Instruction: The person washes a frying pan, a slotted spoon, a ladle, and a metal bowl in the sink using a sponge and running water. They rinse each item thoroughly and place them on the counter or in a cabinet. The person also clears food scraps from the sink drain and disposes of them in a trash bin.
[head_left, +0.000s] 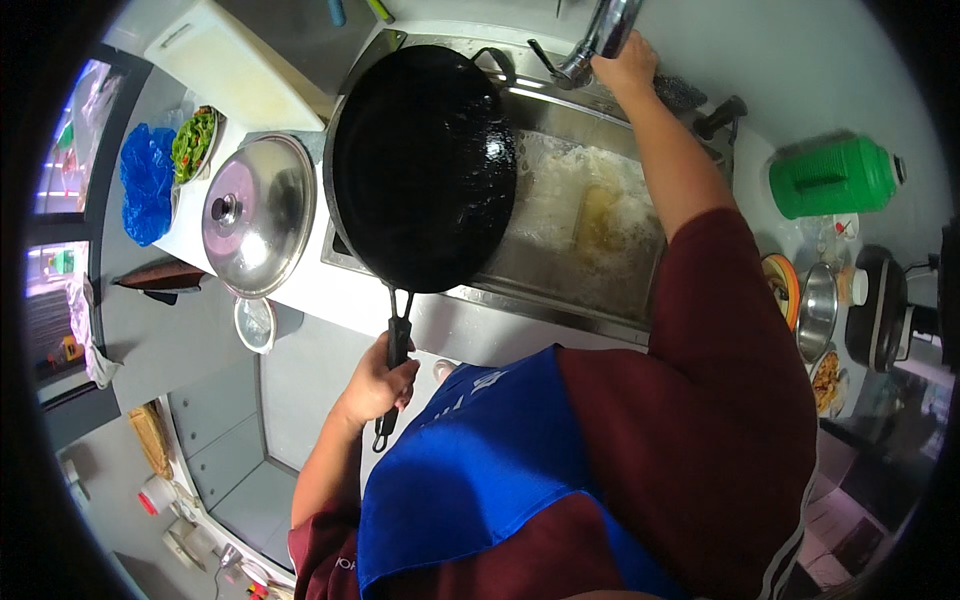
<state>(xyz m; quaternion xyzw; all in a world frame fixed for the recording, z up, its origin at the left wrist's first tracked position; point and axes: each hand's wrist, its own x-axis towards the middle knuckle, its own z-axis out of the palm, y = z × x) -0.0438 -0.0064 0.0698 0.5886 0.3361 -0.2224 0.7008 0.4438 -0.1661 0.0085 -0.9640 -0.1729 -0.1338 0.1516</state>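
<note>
My left hand (381, 381) grips the black handle of a large dark wok (420, 165), held over the left part of a stainless steel sink (525, 296). Wet streaks shine on the right side of the wok's inside, and a small loop handle sticks out at its far side. At the back of the sink, my right hand (631, 69) is up against the chrome faucet (611, 30); its fingertips are hidden behind the metal. Cloudy, foamy water (592, 195) with a yellowish patch lies in the basin.
Left of the sink are a domed metal lid (274, 217), a white cutting board (232, 67), a plate of cut green peppers (193, 146) and a blue plastic bag (146, 187). To the right stand a green jug (832, 178), a steel bowl (817, 311) and a plate of food (826, 382).
</note>
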